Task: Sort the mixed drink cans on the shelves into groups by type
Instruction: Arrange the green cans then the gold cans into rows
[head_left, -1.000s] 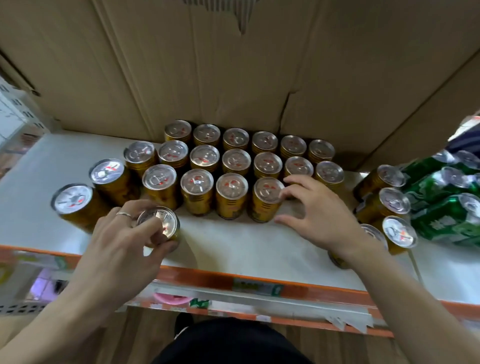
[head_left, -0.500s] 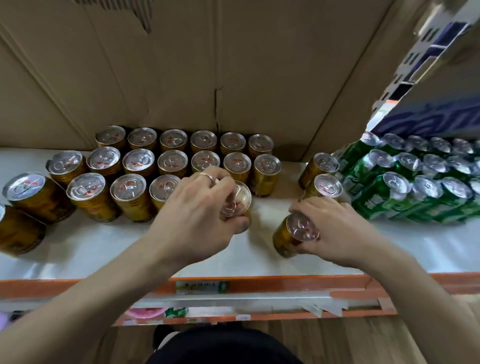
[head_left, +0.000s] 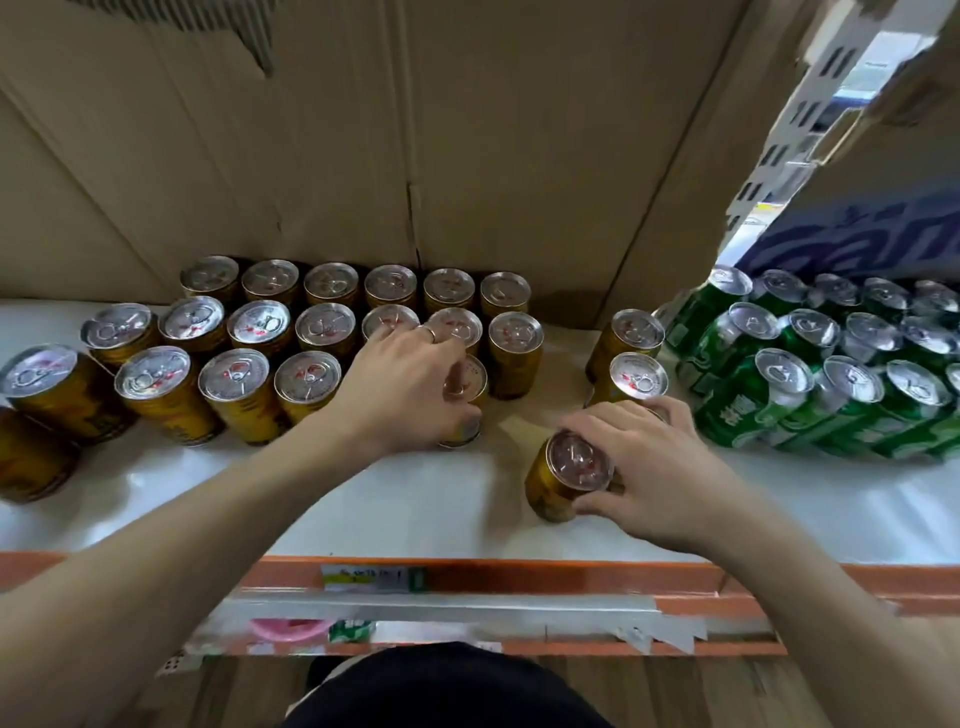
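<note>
Behind everything we see a wall of brown cardboard sheets (head_left: 467, 130), and under the cans a white shelf (head_left: 415, 499) with an orange front rail (head_left: 571, 574). A small price label (head_left: 371, 578) sits on that rail; its writing is too blurred for us to read.

On the right we find the block of green cans (head_left: 810, 384), all upright with silver tops facing us; white characters run down the nearest sides, but we cannot read them or name a brand. The block is cut off at the right edge.

On the left stands the block of gold cans (head_left: 322, 322) in three rows, long axes vertical, pull-tab lids up with red marks we cannot decipher. The leftmost cans lean outward through the wide lens, and one is cut by the frame edge. Two more gold cans (head_left: 636, 358) stand apart, between the gold block and the green one.

Our left hand (head_left: 405, 389) is wrapped from above around a gold can in the front row (head_left: 462, 410), fingers covering most of its lid; a ring shows on one finger. Our right hand (head_left: 644, 467) is clamped on a separate gold can (head_left: 566, 478) near the shelf's front edge, tilted with its lid toward us, its label hidden in shadow.
</note>
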